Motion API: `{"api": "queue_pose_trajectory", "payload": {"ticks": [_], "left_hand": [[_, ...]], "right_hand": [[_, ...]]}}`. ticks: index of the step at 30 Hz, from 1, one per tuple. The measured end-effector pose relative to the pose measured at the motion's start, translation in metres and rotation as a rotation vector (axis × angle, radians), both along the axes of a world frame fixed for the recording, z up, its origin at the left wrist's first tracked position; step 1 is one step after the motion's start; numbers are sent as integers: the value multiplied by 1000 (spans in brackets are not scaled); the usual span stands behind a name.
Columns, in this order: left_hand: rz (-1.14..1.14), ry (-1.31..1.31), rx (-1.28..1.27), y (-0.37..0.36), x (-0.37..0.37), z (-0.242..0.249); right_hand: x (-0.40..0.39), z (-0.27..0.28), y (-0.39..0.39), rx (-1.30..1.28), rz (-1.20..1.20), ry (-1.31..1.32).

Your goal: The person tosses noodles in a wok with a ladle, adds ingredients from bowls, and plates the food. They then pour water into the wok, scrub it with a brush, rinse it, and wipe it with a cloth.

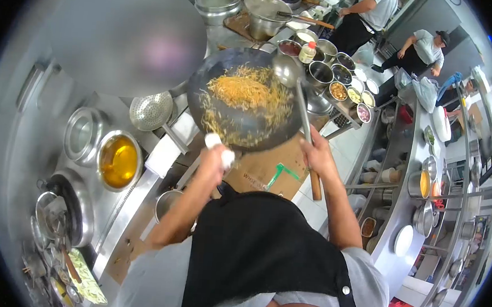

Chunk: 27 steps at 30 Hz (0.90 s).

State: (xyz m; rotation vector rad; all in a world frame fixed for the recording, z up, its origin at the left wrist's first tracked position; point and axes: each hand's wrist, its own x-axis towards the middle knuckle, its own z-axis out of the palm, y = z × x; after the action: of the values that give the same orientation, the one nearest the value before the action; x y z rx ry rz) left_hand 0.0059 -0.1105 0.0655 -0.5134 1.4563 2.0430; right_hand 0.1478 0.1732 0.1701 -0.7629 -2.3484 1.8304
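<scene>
My left hand (pixel 211 164) is closed around a white cloth (pixel 226 157) at the near rim of a dark wok (pixel 253 132). The wok is raised in front of my apron and holds yellow-orange strands of noodles (pixel 239 91), heaped in the middle and smeared with motion around the sides. In my right hand (pixel 318 153) is a long-handled ladle (pixel 288 71). Its wooden grip end points down below my fist, while its metal bowl lies over the wok's upper right side.
At left, a strainer (pixel 150 111) rests beside a bowl of golden oil (pixel 119 161). Beyond the wok to the right stand several small ingredient containers (pixel 321 73) and a large pot (pixel 264 25). Two people (pixel 427 52) stand at the back. A metal counter (pixel 384 241) runs along the right.
</scene>
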Motion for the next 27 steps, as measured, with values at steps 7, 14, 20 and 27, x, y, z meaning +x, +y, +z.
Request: {"api": "queue_pose_trajectory", "payload": {"ticks": [7, 14, 20, 27], "left_hand": [[-109, 121, -101, 18, 146, -29], [-265, -335, 126, -4, 259, -70], [-317, -419, 216, 10, 322, -40], [-472, -216, 93, 54, 331, -86]], "right_hand": [[157, -66, -46, -758, -16, -138], [323, -9, -54, -8, 27, -195], [440, -86, -77, 253, -103, 57], [456, -49, -73, 134, -292, -9]]}}
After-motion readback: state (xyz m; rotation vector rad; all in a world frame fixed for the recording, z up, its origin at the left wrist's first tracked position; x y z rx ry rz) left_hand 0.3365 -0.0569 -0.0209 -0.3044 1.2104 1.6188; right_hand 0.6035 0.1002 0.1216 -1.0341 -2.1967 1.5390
